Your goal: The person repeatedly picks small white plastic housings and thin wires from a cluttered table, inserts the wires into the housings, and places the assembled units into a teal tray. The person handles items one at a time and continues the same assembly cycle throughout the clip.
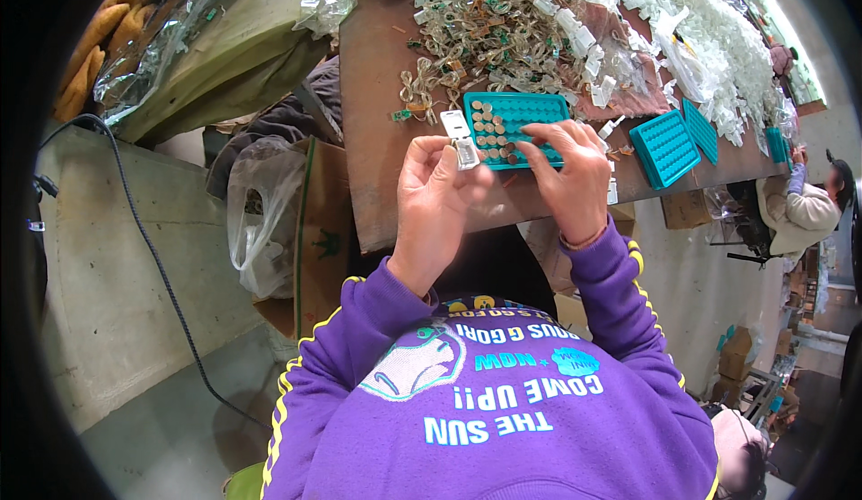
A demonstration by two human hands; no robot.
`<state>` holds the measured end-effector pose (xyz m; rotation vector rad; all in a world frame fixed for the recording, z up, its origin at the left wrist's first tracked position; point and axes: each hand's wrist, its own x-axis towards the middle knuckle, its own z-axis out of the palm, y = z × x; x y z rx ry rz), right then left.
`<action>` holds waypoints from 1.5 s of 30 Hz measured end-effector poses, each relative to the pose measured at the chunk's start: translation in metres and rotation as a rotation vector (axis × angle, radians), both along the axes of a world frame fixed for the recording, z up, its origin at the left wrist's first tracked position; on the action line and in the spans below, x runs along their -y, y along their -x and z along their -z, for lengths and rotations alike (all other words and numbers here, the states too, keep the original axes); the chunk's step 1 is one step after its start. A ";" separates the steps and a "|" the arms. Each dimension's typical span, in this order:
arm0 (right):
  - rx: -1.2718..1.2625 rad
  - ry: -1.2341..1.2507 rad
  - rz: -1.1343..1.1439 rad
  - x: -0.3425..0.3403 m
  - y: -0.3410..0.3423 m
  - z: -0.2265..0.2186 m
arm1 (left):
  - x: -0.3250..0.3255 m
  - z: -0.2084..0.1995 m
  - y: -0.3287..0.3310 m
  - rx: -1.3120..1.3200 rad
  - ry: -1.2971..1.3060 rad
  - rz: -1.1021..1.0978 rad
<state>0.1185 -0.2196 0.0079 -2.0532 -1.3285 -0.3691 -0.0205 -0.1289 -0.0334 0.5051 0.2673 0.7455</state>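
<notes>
My left hand (pixel 433 199) is closed on a small white plastic case (pixel 466 153), its lid tilted up and away from me. A teal tray (pixel 549 105) with rows of pockets lies just to the right of the case. Round metallic discs, like button cells (pixel 489 127), fill the pockets on its left side. My right hand (pixel 575 177) reaches over the tray, thumb and forefinger curled toward each other at the edge of the discs. What lies between those fingertips, if anything, is too small to make out.
Coiled clear wires with small green and orange parts (pixel 503 24) are heaped behind the tray. White plastic pieces (pixel 718 60) pile up at the far right. Two more teal trays (pixel 664 148) sit to the right. A plastic bag (pixel 260 204) hangs by a cardboard box (pixel 321 231). Another person (pixel 795 213) sits far right.
</notes>
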 end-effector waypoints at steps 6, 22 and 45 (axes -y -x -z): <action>0.028 0.084 -0.067 -0.007 -0.011 0.016 | -0.008 0.005 -0.008 -0.008 -0.053 0.044; -0.105 0.214 -0.380 -0.067 -0.052 0.009 | -0.013 0.008 -0.012 0.049 -0.008 0.059; -0.120 -0.044 -0.434 -0.021 0.010 -0.032 | -0.009 0.005 -0.013 -0.012 -0.075 0.031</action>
